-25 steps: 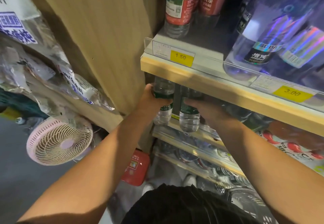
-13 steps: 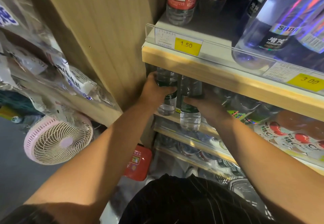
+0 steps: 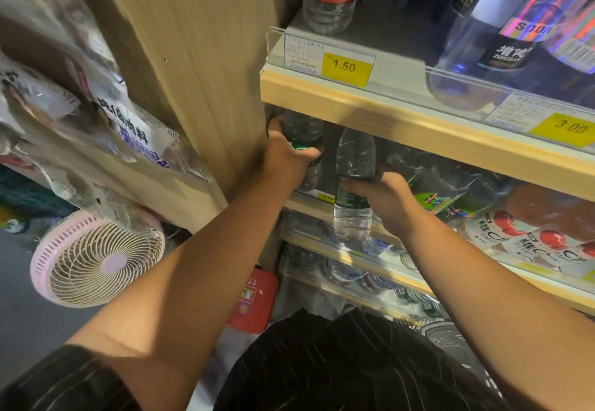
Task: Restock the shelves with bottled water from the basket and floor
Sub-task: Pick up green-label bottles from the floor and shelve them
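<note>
Left hand (image 3: 288, 161): thumb and fingers (image 3: 307, 152) wrapped round the waist of a water bottle (image 3: 302, 128), firm grasp. Right hand (image 3: 386, 199): fingers curled round the green label of a second water bottle (image 3: 353, 159), also a full grasp. Both bottles stand upright, long axis vertical, with the caps hidden behind the upper shelf board (image 3: 402, 117). The left bottle is set deeper, just beside the wooden side panel (image 3: 206, 88), and its base is near the front lip of the middle shelf (image 3: 306, 203); whether it has touched down cannot be told. The right bottle hangs lower and further out, its base showing in front of and below that lip, so it is not yet on the shelf. Judgement: the left hand is nearer to placing, while the right must lift the base over the lip and then push inward. Headroom under the upper board looks tight for the necks. A gap lies between the two bottles; to the right, clear bottles (image 3: 428, 172) and red-patterned drinks (image 3: 515, 233) crowd the row, leaving little sideways room. Pink fan (image 3: 96, 261) sits well apart, at lower left.
</note>
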`<state>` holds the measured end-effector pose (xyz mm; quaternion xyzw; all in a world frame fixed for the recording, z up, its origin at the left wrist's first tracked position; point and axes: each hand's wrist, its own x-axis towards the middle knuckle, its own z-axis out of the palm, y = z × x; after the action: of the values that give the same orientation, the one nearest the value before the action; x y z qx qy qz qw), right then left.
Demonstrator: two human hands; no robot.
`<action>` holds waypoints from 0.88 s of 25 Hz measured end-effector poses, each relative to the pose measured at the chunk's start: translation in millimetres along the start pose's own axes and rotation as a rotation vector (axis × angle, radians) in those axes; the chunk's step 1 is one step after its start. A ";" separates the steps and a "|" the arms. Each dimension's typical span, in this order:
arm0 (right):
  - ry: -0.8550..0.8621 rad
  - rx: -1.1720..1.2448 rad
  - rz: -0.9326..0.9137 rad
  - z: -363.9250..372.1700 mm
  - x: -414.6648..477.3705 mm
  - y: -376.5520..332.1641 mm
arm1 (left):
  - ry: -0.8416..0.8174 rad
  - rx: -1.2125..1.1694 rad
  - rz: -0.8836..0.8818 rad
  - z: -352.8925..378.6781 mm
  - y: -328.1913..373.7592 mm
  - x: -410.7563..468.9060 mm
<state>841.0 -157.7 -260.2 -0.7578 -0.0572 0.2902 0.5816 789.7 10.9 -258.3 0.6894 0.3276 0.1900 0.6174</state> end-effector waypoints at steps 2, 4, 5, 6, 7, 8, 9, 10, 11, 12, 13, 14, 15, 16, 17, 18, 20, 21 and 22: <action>0.013 -0.016 0.014 -2.0 -2.1 2.3 | 0.000 0.057 0.046 -0.7 -5.3 4.0; 0.020 -0.034 0.031 -5.1 -3.2 2.8 | -0.012 0.054 0.047 0.3 -8.3 7.9; 0.018 -0.042 0.036 -6.4 -3.5 2.8 | -0.026 -0.001 0.047 2.1 -8.6 8.7; 0.017 -0.050 0.038 -7.1 -4.0 2.7 | -0.052 -0.051 0.058 3.2 -10.7 10.5; 0.018 -0.056 0.040 -7.5 -5.1 3.3 | -0.070 -0.084 0.081 4.2 -15.2 12.7; 0.021 -0.062 0.041 -7.7 -5.4 4.3 | -0.076 -0.079 0.117 4.7 -18.2 14.7; 0.025 -0.074 0.043 -8.1 -4.9 5.6 | -0.085 -0.068 0.148 5.5 -20.7 16.7; 0.029 -0.092 0.046 -7.9 -5.3 6.8 | -0.098 -0.067 0.162 5.4 -19.7 15.9; 0.032 -0.106 0.047 -7.6 -5.8 7.1 | -0.101 -0.079 0.167 5.3 -20.1 16.9; 0.030 -0.111 0.042 -7.6 -5.8 7.9 | -0.095 -0.090 0.164 6.6 -20.1 17.5; 0.029 -0.109 0.040 -7.4 -6.0 9.0 | -0.087 -0.097 0.156 8.2 -22.3 18.0; 0.028 -0.106 0.038 -6.8 -6.3 9.5 | -0.081 -0.090 0.139 9.1 -24.0 17.4; 0.025 -0.100 0.033 -6.1 -6.9 9.4 | -0.076 -0.088 0.123 9.9 -28.1 16.9; 0.017 -0.091 0.026 -5.1 -7.9 9.4 | -0.068 -0.081 0.108 9.5 -32.4 15.3; 0.009 -0.084 0.021 -4.0 -9.0 9.3 | -0.057 -0.069 0.109 8.8 -36.8 14.1; 0.003 -0.083 0.015 -3.0 -9.4 8.9 | -0.053 -0.043 0.117 7.5 -39.0 12.9; 0.003 -0.089 0.009 -1.3 -9.2 9.1 | -0.086 -0.018 0.119 6.6 -40.2 11.5; 0.005 -0.088 0.006 0.0 -9.3 9.2 | -0.109 -0.022 0.103 5.8 -38.8 11.2; 0.006 -0.085 0.000 1.0 -9.8 8.9 | -0.129 -0.020 0.088 4.9 -37.2 11.1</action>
<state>830.2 -163.8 -264.9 -0.7825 -0.0678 0.2854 0.5492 792.8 15.8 -297.0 0.7077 0.2548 0.1753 0.6352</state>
